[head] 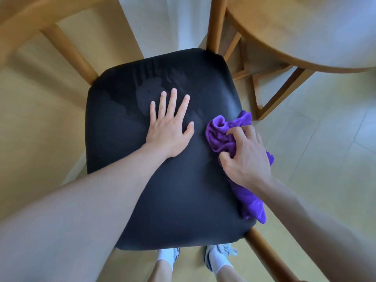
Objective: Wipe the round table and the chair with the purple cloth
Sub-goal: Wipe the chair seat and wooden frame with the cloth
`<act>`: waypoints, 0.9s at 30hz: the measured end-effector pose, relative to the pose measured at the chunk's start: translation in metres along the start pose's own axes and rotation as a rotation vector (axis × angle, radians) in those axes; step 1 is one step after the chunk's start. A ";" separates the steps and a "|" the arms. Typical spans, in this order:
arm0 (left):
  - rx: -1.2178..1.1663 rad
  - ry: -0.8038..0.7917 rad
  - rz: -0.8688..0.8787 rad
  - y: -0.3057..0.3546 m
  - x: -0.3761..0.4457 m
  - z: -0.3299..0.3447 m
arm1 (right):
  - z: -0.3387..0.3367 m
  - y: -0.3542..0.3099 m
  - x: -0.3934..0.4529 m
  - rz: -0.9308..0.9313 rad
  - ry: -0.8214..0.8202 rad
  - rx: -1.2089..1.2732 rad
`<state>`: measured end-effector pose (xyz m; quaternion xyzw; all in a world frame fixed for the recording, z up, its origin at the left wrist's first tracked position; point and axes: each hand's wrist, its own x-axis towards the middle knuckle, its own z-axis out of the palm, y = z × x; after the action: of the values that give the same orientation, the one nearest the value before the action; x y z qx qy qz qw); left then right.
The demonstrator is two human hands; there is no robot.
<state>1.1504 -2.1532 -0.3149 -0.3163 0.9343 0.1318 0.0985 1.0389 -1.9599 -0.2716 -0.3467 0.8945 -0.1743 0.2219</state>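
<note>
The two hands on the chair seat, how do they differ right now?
The left hand lies flat with fingers straight and spread; the right hand has curled fingers. The left hand holds nothing and presses bare on the black seat; the right hand grips the purple cloth. The left sits near the seat's middle, the right at its edge. Both are on the seat.

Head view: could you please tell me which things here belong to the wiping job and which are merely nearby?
Job:
crumpled purple cloth, gripped by right hand
black padded seat of the wooden chair, under flat left hand
round wooden table

Nearby:
white curtain
pale tiled floor
</note>
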 end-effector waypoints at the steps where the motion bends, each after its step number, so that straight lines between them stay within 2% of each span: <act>1: -0.006 -0.008 0.007 -0.001 -0.001 -0.003 | -0.002 -0.001 0.001 0.025 0.008 0.051; 8: -0.018 0.008 0.010 -0.012 -0.070 0.003 | -0.023 -0.026 0.025 0.169 0.219 0.367; 11: 0.000 -0.007 -0.069 -0.021 -0.097 0.016 | -0.022 -0.049 0.040 0.048 0.220 0.392; 12: 0.013 -0.010 -0.089 -0.022 -0.102 0.020 | -0.017 -0.054 0.045 -0.025 0.181 0.334; 14: 0.044 0.004 -0.096 -0.024 -0.105 0.026 | -0.001 -0.055 0.056 -0.142 0.064 0.039; 16: 0.042 0.031 -0.089 -0.024 -0.104 0.030 | 0.018 -0.048 0.065 -0.189 -0.036 -0.248; 17: 0.032 0.045 -0.088 -0.024 -0.103 0.031 | 0.025 -0.045 0.067 -0.198 -0.042 -0.309; 20: 0.019 0.065 -0.087 -0.026 -0.104 0.034 | 0.038 -0.043 0.060 -0.216 0.087 -0.320; 22: 0.024 0.070 -0.085 -0.026 -0.105 0.034 | 0.041 -0.045 0.046 -0.238 0.112 -0.336; 27: 0.049 0.078 -0.088 -0.026 -0.104 0.035 | 0.033 -0.031 -0.014 -0.425 -0.087 -0.397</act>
<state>1.2516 -2.1038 -0.3245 -0.3595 0.9255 0.0919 0.0753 1.0822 -1.9771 -0.2807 -0.5703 0.8079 -0.0234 0.1466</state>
